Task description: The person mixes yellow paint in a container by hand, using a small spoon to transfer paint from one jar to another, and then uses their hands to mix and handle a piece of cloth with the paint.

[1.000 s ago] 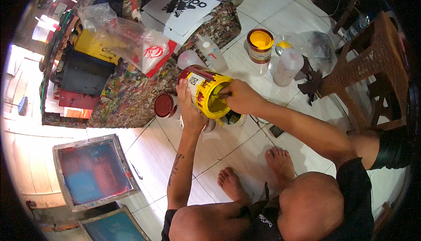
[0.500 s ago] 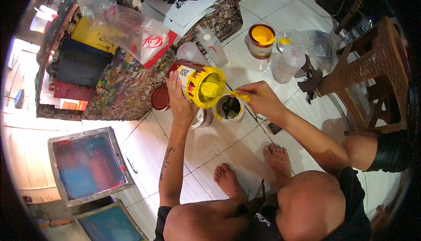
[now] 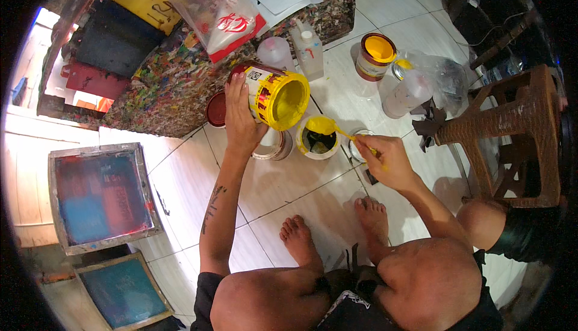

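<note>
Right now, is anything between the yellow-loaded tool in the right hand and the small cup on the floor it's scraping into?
Nothing visible. The right hand holds the stick with its tip at the rim of the small cup. The tilted yellow paint can in the left hand sits up beside it, not across the path.

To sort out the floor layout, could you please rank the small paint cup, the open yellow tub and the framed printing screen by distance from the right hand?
From the right hand:
1. Small paint cup, just to its left.
2. Open yellow tub, farther up the tiled floor.
3. Framed printing screen, far left.
</note>
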Available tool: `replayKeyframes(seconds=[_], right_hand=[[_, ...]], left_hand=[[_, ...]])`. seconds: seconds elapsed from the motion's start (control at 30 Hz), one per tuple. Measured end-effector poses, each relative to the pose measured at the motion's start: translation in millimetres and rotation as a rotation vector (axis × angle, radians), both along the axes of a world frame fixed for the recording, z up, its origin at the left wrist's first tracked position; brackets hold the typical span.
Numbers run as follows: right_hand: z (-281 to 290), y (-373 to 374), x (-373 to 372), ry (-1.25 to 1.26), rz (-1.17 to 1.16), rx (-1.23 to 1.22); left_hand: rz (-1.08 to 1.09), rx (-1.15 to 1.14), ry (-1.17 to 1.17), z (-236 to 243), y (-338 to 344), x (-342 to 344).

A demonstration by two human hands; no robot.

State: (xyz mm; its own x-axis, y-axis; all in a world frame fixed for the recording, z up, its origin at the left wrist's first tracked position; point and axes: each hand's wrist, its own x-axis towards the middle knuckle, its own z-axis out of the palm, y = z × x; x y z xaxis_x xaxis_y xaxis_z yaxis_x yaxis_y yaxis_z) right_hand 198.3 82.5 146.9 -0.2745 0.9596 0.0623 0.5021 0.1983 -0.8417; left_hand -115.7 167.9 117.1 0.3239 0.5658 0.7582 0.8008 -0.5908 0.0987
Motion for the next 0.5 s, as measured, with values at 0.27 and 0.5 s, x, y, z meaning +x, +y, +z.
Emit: replayKeyframes(seconds=[0.27,0.5], right_hand=[[-37.1,-3.2,-0.2,-0.518,0.185,0.213],[-46.9,-2.3,-4.6,-0.589,0.247,0.256]], left_hand=[[0.061,-0.019,-0.024,7.0,-6.6,-4.0],[0.050,-0.043,-0.041,8.3,-18.3,-2.9]])
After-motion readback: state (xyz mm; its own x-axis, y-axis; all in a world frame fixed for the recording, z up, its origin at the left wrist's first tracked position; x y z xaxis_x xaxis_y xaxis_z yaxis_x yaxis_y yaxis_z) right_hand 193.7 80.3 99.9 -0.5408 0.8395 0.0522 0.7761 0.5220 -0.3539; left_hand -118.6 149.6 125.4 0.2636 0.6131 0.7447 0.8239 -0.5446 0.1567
